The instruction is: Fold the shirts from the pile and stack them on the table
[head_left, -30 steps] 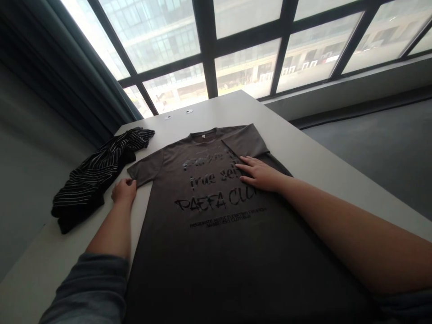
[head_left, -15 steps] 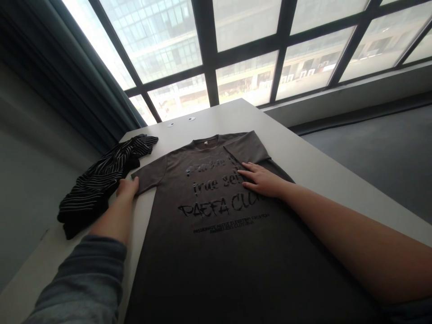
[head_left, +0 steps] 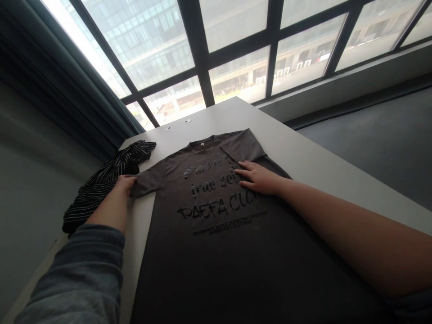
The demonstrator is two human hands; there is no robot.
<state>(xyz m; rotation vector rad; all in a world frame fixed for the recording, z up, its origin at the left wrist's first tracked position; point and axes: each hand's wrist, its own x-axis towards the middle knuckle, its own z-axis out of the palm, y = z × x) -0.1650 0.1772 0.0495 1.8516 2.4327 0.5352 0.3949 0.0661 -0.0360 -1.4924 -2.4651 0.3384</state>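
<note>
A dark grey T-shirt (head_left: 202, 261) with black lettering lies front up on the white table, its collar toward the window. The sleeve on the right is folded inward over the chest. My left hand (head_left: 126, 183) pinches the edge of the left sleeve, which is lifted a little at its end. My right hand (head_left: 258, 177) rests flat on the shirt's chest by the folded sleeve, fingers spread and pointing left. Its fingertips lie over part of the print.
A crumpled black garment with white stripes (head_left: 97, 186) lies at the table's left edge, just beyond my left hand. The white table (head_left: 222, 114) has two round cable-hole covers near its far end. Windows stand behind it, a dark curtain (head_left: 64, 76) at the left.
My left hand has gripped the left sleeve's edge and raised it slightly. My right hand stays on the chest. The whole view has shifted a little.
</note>
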